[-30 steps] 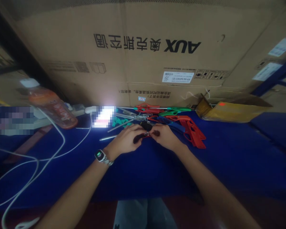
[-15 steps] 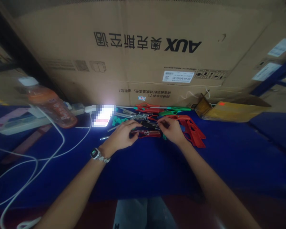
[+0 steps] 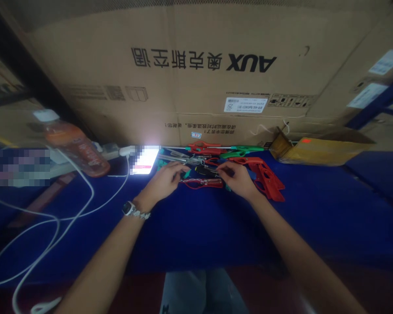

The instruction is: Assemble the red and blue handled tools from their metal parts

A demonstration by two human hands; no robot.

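Between the fingertips of my left hand (image 3: 165, 179) is a small green plastic piece (image 3: 186, 174). My right hand (image 3: 236, 178) is pinched closed beside the black part (image 3: 203, 170) with thin wires; what its fingertips hold is too small to make out. Just in front of both hands lies a red lighter shell (image 3: 208, 183) with a clear piece and wires in it. Loose red handle shells (image 3: 269, 181) are stacked right of my right hand. Behind my hands lie a red long-necked lighter (image 3: 205, 148) and a green one (image 3: 240, 151).
Metal tubes (image 3: 173, 159) and more green pieces lie beside a lit phone (image 3: 146, 160). A drink bottle (image 3: 77, 146) and white cables (image 3: 88, 192) occupy the left. A large cardboard box (image 3: 196, 87) walls off the back; a yellow packet (image 3: 324, 151) lies at the right.
My left hand has drawn back slightly left from the black part, and a green piece now shows in its fingers. The right hand stays nearly in place.
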